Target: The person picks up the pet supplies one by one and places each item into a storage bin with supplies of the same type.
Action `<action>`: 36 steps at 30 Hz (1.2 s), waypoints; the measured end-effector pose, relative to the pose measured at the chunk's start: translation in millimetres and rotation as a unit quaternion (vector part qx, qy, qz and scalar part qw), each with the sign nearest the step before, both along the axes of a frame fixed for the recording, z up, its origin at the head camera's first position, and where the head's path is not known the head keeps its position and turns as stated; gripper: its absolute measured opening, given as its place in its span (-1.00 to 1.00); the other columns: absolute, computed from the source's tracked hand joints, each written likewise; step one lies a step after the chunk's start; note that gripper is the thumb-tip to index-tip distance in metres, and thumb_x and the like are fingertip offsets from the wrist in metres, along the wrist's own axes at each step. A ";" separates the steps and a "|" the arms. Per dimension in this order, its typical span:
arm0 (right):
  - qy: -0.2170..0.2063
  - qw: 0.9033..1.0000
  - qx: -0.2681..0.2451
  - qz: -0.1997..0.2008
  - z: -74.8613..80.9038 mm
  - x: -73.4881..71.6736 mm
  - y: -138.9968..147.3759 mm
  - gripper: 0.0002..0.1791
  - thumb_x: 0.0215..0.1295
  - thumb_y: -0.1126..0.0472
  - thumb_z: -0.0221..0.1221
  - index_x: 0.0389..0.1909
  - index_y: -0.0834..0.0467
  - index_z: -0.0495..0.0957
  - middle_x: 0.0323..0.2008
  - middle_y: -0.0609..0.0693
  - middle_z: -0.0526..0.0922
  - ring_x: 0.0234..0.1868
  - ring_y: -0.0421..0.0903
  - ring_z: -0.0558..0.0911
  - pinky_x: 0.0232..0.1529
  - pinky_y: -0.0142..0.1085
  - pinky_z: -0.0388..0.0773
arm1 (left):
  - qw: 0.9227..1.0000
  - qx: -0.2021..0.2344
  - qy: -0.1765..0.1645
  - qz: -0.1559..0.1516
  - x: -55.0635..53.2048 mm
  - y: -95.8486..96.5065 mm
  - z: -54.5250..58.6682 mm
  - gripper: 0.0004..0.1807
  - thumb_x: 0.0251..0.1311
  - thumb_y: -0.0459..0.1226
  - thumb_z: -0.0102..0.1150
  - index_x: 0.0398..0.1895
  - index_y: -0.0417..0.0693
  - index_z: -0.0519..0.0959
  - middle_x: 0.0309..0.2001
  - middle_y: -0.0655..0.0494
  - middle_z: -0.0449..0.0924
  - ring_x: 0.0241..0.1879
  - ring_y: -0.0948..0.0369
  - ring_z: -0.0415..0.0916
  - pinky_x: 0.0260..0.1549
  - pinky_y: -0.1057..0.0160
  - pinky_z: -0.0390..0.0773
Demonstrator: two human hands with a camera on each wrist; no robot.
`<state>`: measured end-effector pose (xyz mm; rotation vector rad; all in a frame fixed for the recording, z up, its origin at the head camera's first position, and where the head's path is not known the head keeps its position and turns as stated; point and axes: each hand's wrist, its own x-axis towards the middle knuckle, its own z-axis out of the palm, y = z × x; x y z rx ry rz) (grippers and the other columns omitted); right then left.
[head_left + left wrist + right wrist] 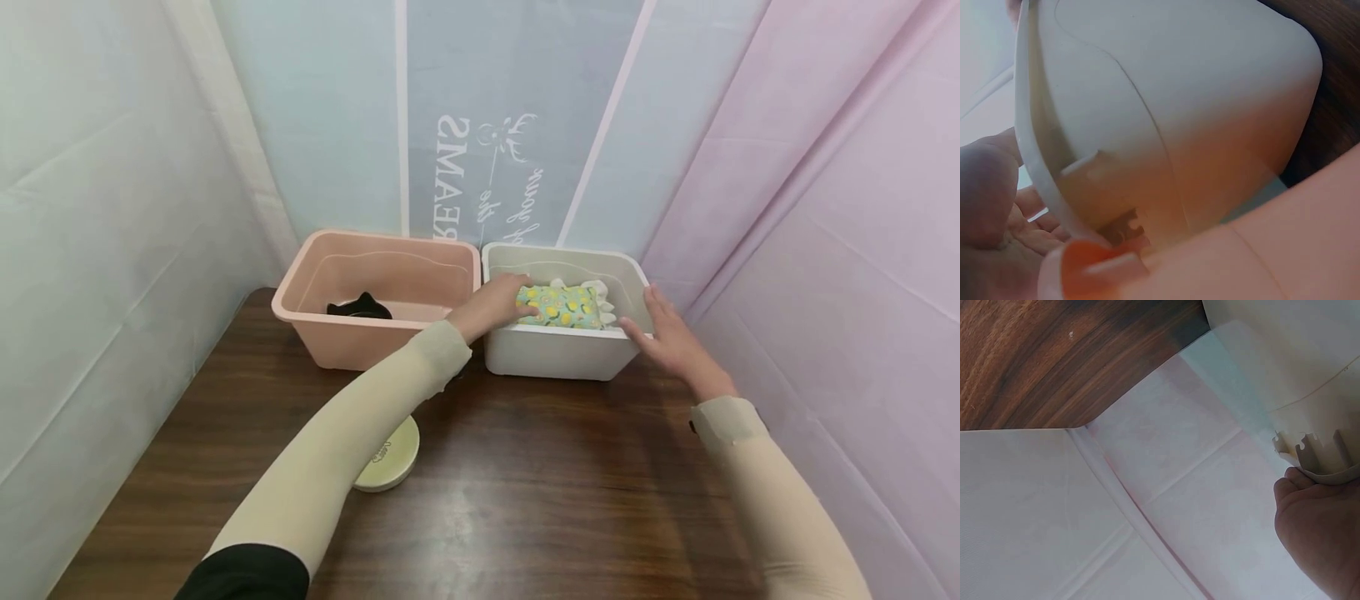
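Note:
A small mint-green cushion [564, 307] with a lemon print and white ruffled trim lies in the white bin [562, 354]. My left hand [495, 302] reaches over the bin's left end, thumb and fingers spread at the cushion's left side; the fingertips are partly hidden. In the left wrist view, that hand [997, 206] lies beside the rims of both bins. At the white bin's right front corner, my right hand [671, 337] rests against the rim with thumb and fingers apart. The right wrist view has this hand [1319, 525] touching the rim.
A pink bin [360, 337] stands directly left of the white one, with a black object [362, 307] inside. A round pale-green lidded item [393, 458] lies on the dark wooden table [540, 500], partly behind my left forearm. Fabric walls [315, 125] enclose the back and sides.

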<state>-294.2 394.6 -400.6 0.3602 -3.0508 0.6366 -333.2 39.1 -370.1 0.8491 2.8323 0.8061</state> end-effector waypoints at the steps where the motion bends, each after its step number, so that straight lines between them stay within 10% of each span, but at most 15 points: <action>1: -0.001 1.000 0.000 -0.001 0.4 0.5 -0.5 0.07 0.65 -0.37 -0.08 0.75 0.22 -0.35 0.73 0.19 -0.44 0.71 0.36 -0.29 0.59 0.43 -0.17 | 1.000 0.003 0.001 -0.003 1.0 -1.8 0.4 -0.31 0.49 -0.06 0.35 0.54 -0.20 0.44 0.47 -0.11 0.52 0.50 -0.04 0.41 0.53 0.06 0.34; 20: -0.014 1.000 0.006 0.000 3.6 -1.7 -2.4 0.08 0.64 -0.39 -0.10 0.74 0.17 -0.41 0.73 0.10 -0.50 0.72 0.34 -0.32 0.58 0.45 -0.19 | 0.998 0.045 0.029 -0.018 24.0 -48.6 4.5 -0.34 0.52 0.01 0.30 0.52 -0.13 0.48 0.52 -0.06 0.45 0.55 0.02 0.33 0.55 0.08 0.30; 36: -0.014 1.000 0.010 0.001 0.5 -2.3 0.3 0.09 0.64 -0.38 -0.10 0.74 0.20 -0.40 0.73 0.12 -0.50 0.71 0.35 -0.32 0.59 0.44 -0.19 | 0.995 -0.017 0.094 -0.007 36.3 -91.3 8.0 -0.23 0.51 0.05 0.28 0.60 -0.20 0.37 0.53 -0.12 0.43 0.53 -0.02 0.37 0.53 -0.01 0.34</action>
